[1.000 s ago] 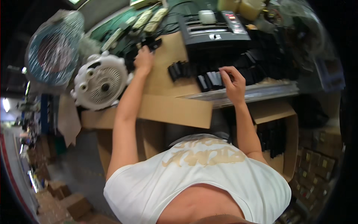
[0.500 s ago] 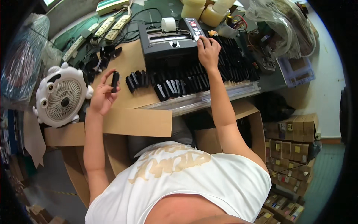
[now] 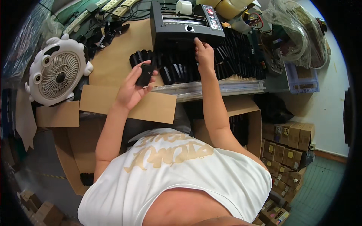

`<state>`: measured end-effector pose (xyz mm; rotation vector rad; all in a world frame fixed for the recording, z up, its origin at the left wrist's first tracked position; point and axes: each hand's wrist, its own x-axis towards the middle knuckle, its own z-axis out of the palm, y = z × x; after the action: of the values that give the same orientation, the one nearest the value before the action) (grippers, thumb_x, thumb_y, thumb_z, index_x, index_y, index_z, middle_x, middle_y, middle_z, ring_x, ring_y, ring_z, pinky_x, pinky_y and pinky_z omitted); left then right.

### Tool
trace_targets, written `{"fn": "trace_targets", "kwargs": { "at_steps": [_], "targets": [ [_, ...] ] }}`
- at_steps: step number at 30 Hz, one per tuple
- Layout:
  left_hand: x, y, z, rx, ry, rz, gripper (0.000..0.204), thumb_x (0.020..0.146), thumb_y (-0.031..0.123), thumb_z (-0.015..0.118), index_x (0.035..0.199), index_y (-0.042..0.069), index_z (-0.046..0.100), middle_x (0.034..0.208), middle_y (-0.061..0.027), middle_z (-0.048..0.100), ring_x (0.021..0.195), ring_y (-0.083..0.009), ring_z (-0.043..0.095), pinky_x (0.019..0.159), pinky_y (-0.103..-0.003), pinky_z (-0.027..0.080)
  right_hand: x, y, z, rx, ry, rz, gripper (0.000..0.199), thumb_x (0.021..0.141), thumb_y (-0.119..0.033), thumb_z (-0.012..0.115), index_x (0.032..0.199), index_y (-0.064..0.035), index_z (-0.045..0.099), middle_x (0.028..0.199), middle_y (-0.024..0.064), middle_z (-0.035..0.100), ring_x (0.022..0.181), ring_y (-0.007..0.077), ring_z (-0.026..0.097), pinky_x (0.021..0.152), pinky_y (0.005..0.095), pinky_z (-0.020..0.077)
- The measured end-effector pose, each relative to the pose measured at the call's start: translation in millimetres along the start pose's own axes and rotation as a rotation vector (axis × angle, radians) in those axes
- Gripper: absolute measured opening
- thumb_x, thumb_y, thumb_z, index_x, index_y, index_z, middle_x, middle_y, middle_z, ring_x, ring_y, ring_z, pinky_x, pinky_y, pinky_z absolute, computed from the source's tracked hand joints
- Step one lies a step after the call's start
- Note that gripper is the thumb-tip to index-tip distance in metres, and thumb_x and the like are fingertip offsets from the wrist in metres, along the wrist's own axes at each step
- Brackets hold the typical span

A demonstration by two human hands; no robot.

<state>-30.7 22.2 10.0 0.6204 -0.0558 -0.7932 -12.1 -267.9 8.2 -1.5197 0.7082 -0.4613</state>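
Note:
My left hand (image 3: pixel 132 90) holds a small black block (image 3: pixel 145 74) above the cardboard-covered bench (image 3: pixel 113 60). My right hand (image 3: pixel 204 52) reaches to the front lower edge of a black label machine (image 3: pixel 184 23) with a white roll on top; its fingers touch the machine's front, and whether they pinch anything is hidden. Rows of several similar black blocks (image 3: pixel 181 69) stand on the bench between my two hands and stretch off to the right.
A white desk fan (image 3: pixel 56 75) lies at the left. Power strips (image 3: pixel 113 5) and cables run along the back. A clear plastic bag (image 3: pixel 298 26) sits at the right. An open carton (image 3: pixel 245 124) and stacked small brown boxes (image 3: pixel 286 147) stand below the bench.
My left hand has carried a black block from the left side toward the middle. My right hand moved from the machine's control panel down to its front edge.

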Motion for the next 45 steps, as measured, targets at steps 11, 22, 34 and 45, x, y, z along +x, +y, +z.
{"fn": "trace_targets", "kwargs": {
  "at_steps": [11,22,34,45],
  "targets": [
    [5.2,-7.2,-19.6,-0.027,-0.019,-0.060,0.038,0.106,0.030,0.042,0.138,0.010,0.042,0.124,-0.0205,0.061,0.104,-0.0347,0.067,0.088,-0.040,0.059,-96.1,5.0,31.0,-0.126,-0.598,-0.501,0.011,0.091,-0.013,0.064,0.087,-0.0025,0.065,0.114,0.0101,0.058,0.099,0.0183,0.052,0.079,0.0275,0.0435],
    [5.6,-11.3,-36.0,-0.041,-0.113,-0.071,0.037,0.106,0.029,0.040,0.137,0.009,0.045,0.131,-0.0139,0.058,0.109,-0.0207,0.064,0.096,-0.041,0.056,-113.6,19.4,52.8,-0.351,-0.732,-0.822,0.008,0.087,-0.009,0.068,0.083,-0.0034,0.063,0.133,0.0124,0.049,0.133,0.0307,0.036,0.096,0.0356,0.0409],
    [5.0,-11.9,-33.8,-0.008,-0.123,-0.033,0.040,0.102,0.017,0.044,0.140,0.008,0.037,0.129,-0.0136,0.055,0.103,-0.0182,0.064,0.096,-0.040,0.056,-112.4,18.4,54.8,-0.404,-0.719,-0.935,0.008,0.085,-0.008,0.069,0.084,-0.0032,0.063,0.129,0.0103,0.052,0.129,0.0311,0.040,0.097,0.0376,0.0421],
    [3.2,-14.4,-32.0,0.122,-0.102,-0.016,0.063,0.085,-0.014,0.045,0.143,0.007,0.031,0.126,-0.0164,0.053,0.106,-0.0211,0.062,0.098,-0.038,0.055,-113.3,21.4,54.3,-0.432,-0.643,-0.976,0.014,0.081,-0.009,0.074,0.085,-0.0025,0.062,0.128,0.0114,0.052,0.124,0.0305,0.044,0.095,0.0396,0.0480]
  ]
}}
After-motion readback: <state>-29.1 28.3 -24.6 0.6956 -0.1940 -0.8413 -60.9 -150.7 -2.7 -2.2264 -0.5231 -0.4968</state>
